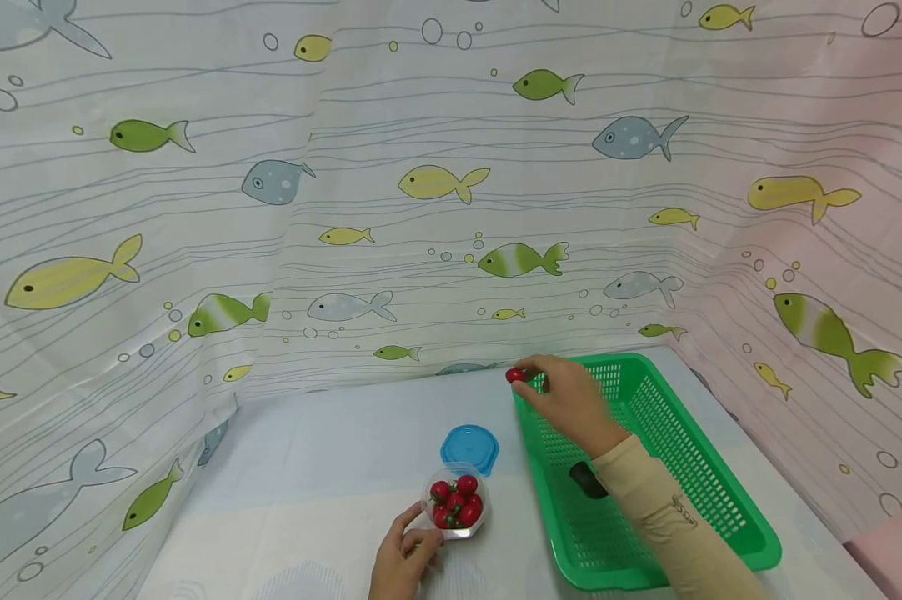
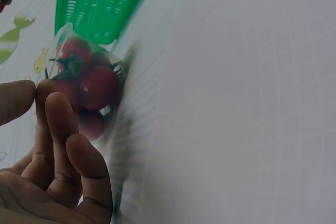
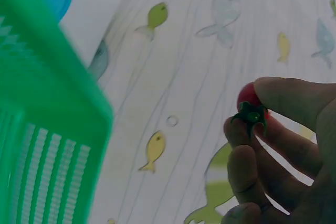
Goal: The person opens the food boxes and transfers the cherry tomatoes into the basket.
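Note:
In the head view a small clear plastic container (image 1: 460, 533) stands on the table, filled with several red cherry tomatoes (image 1: 454, 502) with green stems. My left hand (image 1: 406, 554) holds it at its near left side, with thumb and index finger at the wall; in the left wrist view these fingers (image 2: 63, 114) lie close against it. My right hand (image 1: 571, 400) is raised over the far left corner of the green basket (image 1: 541, 492). Between thumb and fingertips it pinches one cherry tomato (image 3: 249, 95), whose green stem end faces the right wrist camera.
A blue lid (image 1: 469, 448) lies flat on the table just behind the container. Inside the basket is a dark elongated object (image 1: 588, 480), partly behind the right forearm. Fish-patterned curtains (image 1: 436, 275) enclose the table at the back and both sides.

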`<state>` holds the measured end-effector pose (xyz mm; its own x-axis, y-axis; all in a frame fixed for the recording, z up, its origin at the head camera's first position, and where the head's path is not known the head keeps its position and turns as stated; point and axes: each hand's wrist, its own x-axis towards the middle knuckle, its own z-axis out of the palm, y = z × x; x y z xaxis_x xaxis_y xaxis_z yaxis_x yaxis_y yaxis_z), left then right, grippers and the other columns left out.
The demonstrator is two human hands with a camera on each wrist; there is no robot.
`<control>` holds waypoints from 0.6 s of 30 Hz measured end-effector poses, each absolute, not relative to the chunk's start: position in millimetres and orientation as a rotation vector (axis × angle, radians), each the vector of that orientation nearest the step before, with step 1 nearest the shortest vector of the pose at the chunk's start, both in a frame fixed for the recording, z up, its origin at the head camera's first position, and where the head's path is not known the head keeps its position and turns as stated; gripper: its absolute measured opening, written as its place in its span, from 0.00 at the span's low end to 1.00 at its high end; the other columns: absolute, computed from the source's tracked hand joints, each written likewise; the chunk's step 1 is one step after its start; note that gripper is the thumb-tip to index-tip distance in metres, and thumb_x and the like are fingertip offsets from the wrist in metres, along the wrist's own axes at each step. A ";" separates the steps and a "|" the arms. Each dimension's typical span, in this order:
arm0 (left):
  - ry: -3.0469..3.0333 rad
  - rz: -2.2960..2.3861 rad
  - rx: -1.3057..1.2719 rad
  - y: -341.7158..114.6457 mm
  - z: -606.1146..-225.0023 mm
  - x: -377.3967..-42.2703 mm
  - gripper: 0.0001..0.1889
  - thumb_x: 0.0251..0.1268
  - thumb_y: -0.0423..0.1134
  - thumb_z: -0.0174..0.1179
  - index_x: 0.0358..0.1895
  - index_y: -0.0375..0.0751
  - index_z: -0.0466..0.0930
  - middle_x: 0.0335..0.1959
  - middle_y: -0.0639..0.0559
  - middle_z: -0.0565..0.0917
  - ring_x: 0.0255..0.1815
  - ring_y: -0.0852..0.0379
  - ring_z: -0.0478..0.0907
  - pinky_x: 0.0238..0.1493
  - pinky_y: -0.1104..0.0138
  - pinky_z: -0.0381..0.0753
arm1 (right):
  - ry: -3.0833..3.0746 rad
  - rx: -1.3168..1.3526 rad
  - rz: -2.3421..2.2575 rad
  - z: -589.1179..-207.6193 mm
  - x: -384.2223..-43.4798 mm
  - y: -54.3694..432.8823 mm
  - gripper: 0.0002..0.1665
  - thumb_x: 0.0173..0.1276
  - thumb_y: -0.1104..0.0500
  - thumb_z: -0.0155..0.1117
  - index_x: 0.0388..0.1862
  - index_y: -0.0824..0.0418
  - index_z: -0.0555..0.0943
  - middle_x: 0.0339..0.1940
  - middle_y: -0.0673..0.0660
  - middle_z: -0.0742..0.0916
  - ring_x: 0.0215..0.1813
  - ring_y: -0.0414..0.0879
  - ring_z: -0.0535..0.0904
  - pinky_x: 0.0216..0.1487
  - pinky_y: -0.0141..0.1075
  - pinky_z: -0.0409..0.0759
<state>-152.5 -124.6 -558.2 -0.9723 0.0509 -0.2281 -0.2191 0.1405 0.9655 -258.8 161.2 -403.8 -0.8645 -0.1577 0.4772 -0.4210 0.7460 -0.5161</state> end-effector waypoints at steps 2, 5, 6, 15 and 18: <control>2.209 1.921 -0.169 -124.4 -557.7 -152.4 0.42 0.70 0.50 0.65 0.75 0.27 0.57 0.36 0.51 0.87 0.34 0.54 0.80 0.34 0.66 0.76 | -2.541 0.437 0.868 -406.3 -264.1 172.4 0.15 0.68 0.52 0.73 0.51 0.54 0.87 0.40 0.48 0.89 0.34 0.44 0.77 0.31 0.38 0.74; 2.221 1.912 -0.172 -123.8 -556.7 -152.7 0.42 0.70 0.51 0.65 0.75 0.27 0.57 0.36 0.51 0.87 0.34 0.54 0.80 0.34 0.66 0.75 | -2.557 0.434 0.846 -410.9 -270.7 187.4 0.16 0.69 0.51 0.72 0.53 0.54 0.86 0.42 0.48 0.89 0.36 0.45 0.79 0.33 0.39 0.75; 2.225 1.909 -0.174 -123.7 -556.3 -152.9 0.42 0.70 0.51 0.65 0.75 0.27 0.57 0.36 0.51 0.87 0.34 0.54 0.80 0.34 0.66 0.75 | -2.563 0.435 0.841 -413.2 -272.7 192.0 0.16 0.69 0.51 0.72 0.53 0.54 0.86 0.43 0.49 0.89 0.37 0.45 0.79 0.34 0.40 0.76; 2.215 1.921 -0.186 -123.4 -558.5 -152.8 0.43 0.69 0.50 0.66 0.74 0.25 0.57 0.35 0.50 0.88 0.33 0.54 0.81 0.33 0.65 0.76 | -2.651 0.391 0.872 -443.1 -289.5 220.4 0.16 0.70 0.50 0.71 0.52 0.55 0.86 0.44 0.50 0.89 0.37 0.43 0.79 0.34 0.41 0.76; 2.206 1.921 -0.192 -123.1 -558.2 -152.9 0.43 0.69 0.50 0.67 0.75 0.25 0.57 0.35 0.50 0.88 0.33 0.53 0.81 0.33 0.65 0.76 | -2.681 0.375 0.883 -455.6 -293.2 226.7 0.14 0.70 0.51 0.71 0.51 0.55 0.86 0.44 0.51 0.89 0.38 0.44 0.80 0.36 0.42 0.77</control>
<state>-152.9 -123.1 -558.2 -0.9696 0.0393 -0.2416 -0.2339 0.1420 0.9618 -293.2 226.7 -455.6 -0.9232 -0.1525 0.3529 -0.3323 0.7781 -0.5330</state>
